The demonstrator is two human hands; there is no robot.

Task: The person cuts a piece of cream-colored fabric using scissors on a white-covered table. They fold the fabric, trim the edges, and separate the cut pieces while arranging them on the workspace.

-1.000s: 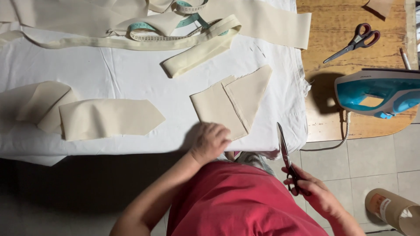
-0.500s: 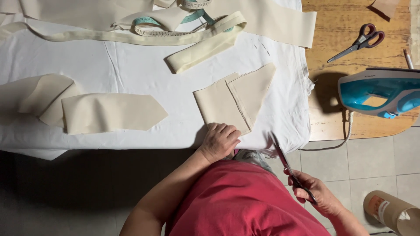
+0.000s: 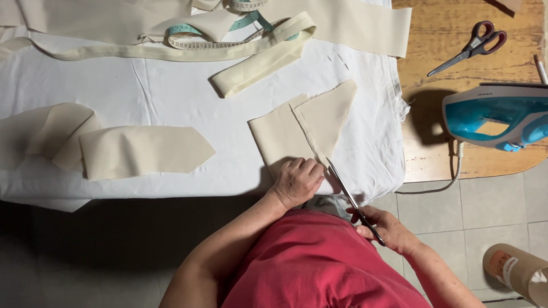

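While your left hand point(image 3: 298, 181) lies flat, fingers spread, pinning the folded cream fabric point(image 3: 302, 128) at the desk point(image 3: 142, 85) edge mid-frame so it won't slide, your right hand point(image 3: 383, 228) grips scissors point(image 3: 348, 197), blades meeting the cloth.

Cream fabric piece point(image 3: 302, 128), blue-white iron point(image 3: 496, 114)

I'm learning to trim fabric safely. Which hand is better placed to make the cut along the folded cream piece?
Probably the right hand: it grips the long scissors, tips at the folded cream piece. The left hand presses that piece flat.
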